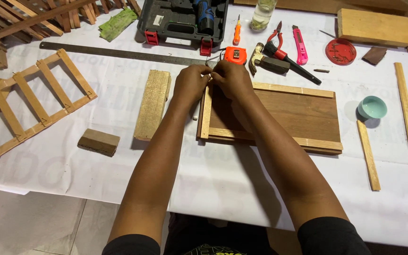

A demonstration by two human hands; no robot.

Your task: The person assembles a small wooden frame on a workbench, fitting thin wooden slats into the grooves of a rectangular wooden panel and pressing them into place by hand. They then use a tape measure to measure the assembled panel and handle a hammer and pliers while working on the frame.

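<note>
**Q:** Hands, position and grip?

**A:** Both my hands meet at the far left corner of the wooden board [284,113]. My left hand [191,85] and right hand [232,79] are curled, fingertips pinched together over the top end of the pale strip [207,115] that runs along the board's left edge. Whatever small item sits between the fingertips is hidden; cannot tell what it is.

**Q:** Board location?

**A:** Flat on the white table cover [213,174], straight ahead of me. Pale strips also line its far and near edges.

**Q:** Surroundings?

**A:** A rough pale wood block [153,104] lies just left of the board, a small brown block [98,141] further left. An orange tape measure [235,54] sits just beyond my hands, touching a long steel ruler [119,53]. A hammer [259,57] and a brush [291,63] lie to its right. A teal bowl [372,107] stands right of the board, with loose slats [368,155] near it. A wooden lattice frame [34,101] lies well apart at the left.
</note>
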